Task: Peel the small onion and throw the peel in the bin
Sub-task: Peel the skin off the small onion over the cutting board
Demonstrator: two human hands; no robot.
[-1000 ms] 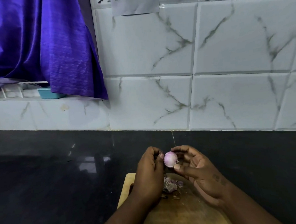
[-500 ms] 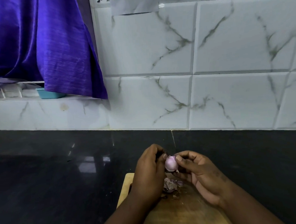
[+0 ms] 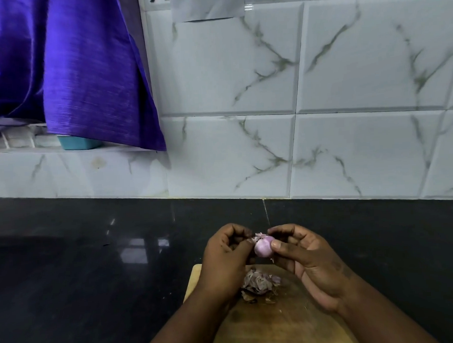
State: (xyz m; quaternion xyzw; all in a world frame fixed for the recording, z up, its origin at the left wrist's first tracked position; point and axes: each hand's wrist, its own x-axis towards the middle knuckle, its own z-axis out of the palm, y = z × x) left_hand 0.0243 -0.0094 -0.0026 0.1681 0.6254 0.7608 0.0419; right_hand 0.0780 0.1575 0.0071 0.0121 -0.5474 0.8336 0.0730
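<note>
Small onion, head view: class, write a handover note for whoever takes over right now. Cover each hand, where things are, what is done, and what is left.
Right hand: pinches the small onion above the wooden board.
Left hand: pinches a peel flake at the onion's top.
Done: onion mostly bare, pale purple; a peel pile lies on the board.
Left: strip that flake, gather the peel, bin it. No bin is in view.

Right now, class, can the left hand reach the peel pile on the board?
Probably yes: the peel pile lies uncovered just below the left hand, now pinching skin on the small onion.
</note>
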